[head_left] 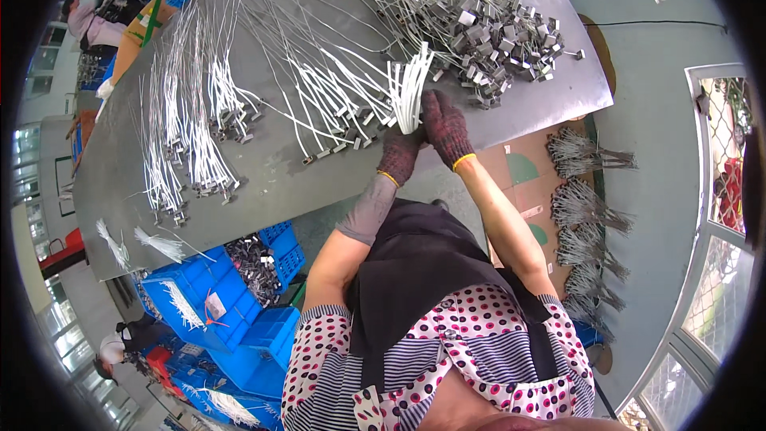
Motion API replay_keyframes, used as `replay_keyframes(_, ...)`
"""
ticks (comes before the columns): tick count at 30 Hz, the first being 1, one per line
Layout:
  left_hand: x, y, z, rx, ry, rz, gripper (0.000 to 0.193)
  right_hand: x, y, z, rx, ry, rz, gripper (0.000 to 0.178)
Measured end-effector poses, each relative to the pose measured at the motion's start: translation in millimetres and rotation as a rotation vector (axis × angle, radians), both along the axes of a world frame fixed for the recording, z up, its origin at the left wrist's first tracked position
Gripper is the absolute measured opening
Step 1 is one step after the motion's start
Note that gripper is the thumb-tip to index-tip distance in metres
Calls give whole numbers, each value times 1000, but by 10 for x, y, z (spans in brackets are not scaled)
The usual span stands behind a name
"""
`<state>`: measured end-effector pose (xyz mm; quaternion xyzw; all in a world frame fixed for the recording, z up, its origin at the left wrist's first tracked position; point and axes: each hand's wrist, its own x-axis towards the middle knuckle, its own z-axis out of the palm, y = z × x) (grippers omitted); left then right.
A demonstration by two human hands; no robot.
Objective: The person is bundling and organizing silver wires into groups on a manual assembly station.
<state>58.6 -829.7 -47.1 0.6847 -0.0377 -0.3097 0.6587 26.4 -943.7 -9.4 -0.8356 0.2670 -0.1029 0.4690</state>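
Observation:
At the near edge of the metal table (pixel 287 183), I hold an upright bundle of white-sleeved wires (pixel 408 88) between my gloved hands. My left hand (pixel 401 153) is closed round its lower end, hiding the ends there. My right hand (pixel 447 124) presses against the bundle's right side with its fingers together, and the hands touch. Dark red-black knit gloves with yellow cuffs cover both. Just left of the bundle lies a spread of similar wires (pixel 327 104) with small metal blocks on their near ends. Beyond my right hand sits a heap of wires with grey metal blocks (pixel 507 48).
More wire groups (pixel 187 136) lie on the table's left. Blue crates (pixel 211 303) stand below it, beside a crate of dark parts (pixel 254 271). Bundled wires (pixel 586 203) line cardboard on the right. Other people (pixel 100 24) are at far left and lower left.

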Motion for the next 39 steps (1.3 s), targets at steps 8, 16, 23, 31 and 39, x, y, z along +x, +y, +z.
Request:
replay_keyframes(8, 407, 462, 80, 424, -89, 134, 26, 533, -207, -232, -379, 262, -8, 48)
replay_keyframes(16, 514, 981, 228, -158, 148, 509, 35, 448, -362, -545, -585, 417, 4, 45)
replay_keyframes(23, 107, 807, -163, -747, 723, 302, 26, -93, -439, -506, -536, 453, 95, 21)
replay_keyframes(31, -493, 169, -264, -339, 655, 6, 28, -1510, -481, -237, -68, 5, -26, 24)
replay_keyframes(39, -681, -246, -555, -535, 720, -3, 26, -3497, 74, -307, 691, 365, -149, 23)
